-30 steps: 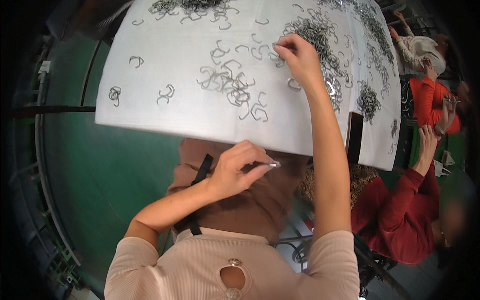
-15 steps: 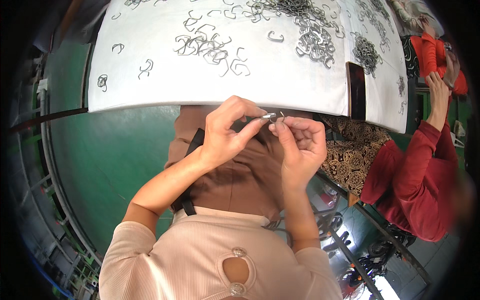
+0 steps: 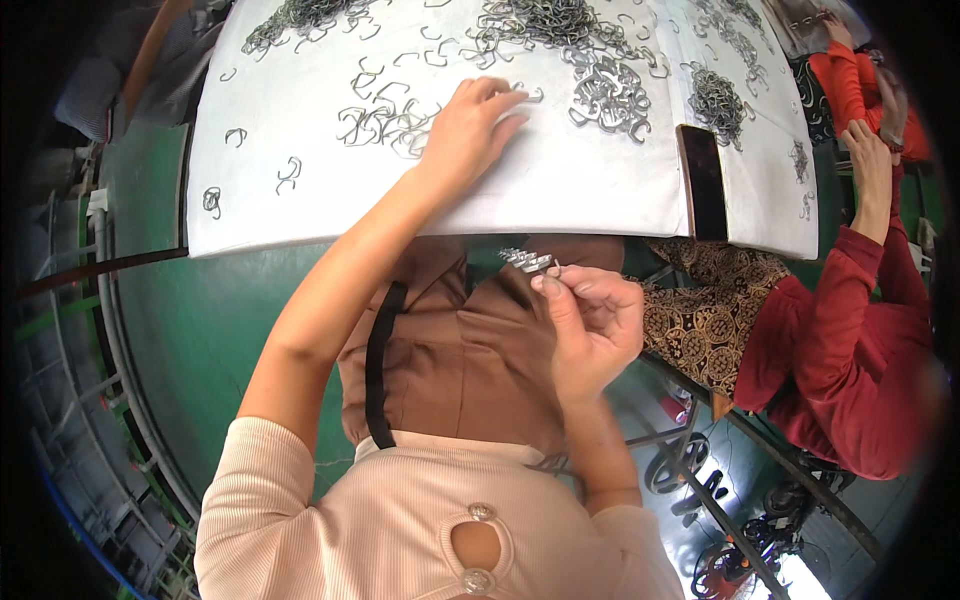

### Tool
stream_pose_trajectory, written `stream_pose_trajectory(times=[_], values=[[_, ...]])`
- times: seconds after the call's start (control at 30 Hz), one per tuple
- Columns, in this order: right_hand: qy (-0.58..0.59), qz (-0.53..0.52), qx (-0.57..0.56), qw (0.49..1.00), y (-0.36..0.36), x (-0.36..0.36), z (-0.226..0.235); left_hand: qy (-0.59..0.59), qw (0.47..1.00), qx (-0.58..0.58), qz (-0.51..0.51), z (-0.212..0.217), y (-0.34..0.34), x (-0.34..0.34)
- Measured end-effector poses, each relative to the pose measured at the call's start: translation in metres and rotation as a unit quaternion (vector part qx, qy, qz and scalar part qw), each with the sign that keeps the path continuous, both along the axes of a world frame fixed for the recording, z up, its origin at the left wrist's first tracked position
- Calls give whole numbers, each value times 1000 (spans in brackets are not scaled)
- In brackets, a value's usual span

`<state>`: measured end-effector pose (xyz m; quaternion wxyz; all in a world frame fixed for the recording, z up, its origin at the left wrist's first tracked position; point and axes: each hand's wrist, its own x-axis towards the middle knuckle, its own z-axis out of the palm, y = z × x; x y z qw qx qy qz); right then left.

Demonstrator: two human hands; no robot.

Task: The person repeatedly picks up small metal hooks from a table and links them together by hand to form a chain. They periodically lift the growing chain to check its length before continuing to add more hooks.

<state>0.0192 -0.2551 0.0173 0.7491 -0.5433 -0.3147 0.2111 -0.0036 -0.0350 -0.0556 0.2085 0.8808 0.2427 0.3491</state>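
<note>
Left hand point(image 3: 470, 125) has gone from the lap up onto the white table point(image 3: 600, 195), upper centre, fingers spread flat over loose metal hooks point(image 3: 385, 120). Right hand point(image 3: 590, 325) stays mid-frame over the brown apron, pinching a small stack of hooks point(image 3: 530, 261) at its fingertips. One dark phone point(image 3: 703, 180) lies on the table's right part. Several hook heaps along the top edge, too many to count. One person in red point(image 3: 850, 330) sits at right.

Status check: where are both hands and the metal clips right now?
Left hand flat on loose clips on white table. Right hand pinching small clip stack over lap. Phone lies clear of both.
</note>
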Motion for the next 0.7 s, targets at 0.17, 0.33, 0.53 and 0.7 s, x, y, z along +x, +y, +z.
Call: stream_pose_trajectory(times=[0.17, 0.33, 0.53, 0.7], values=[[-21, -7, -17, 1000, -1, 0, -4, 153, 980, 131, -11, -17, 34, 32], [-85, 7, -46, 995, -5, 6, -10, 139, 990, 34, -8, -9, 33, 17], [-11, -2, -34, 999, 2, -1, -15, -38, 919, -391, 8, 45, -42, -43], [-23, -6, -59, 998, 9, 1, -19, -99, 874, -476, -10, 75, -89, -70]])
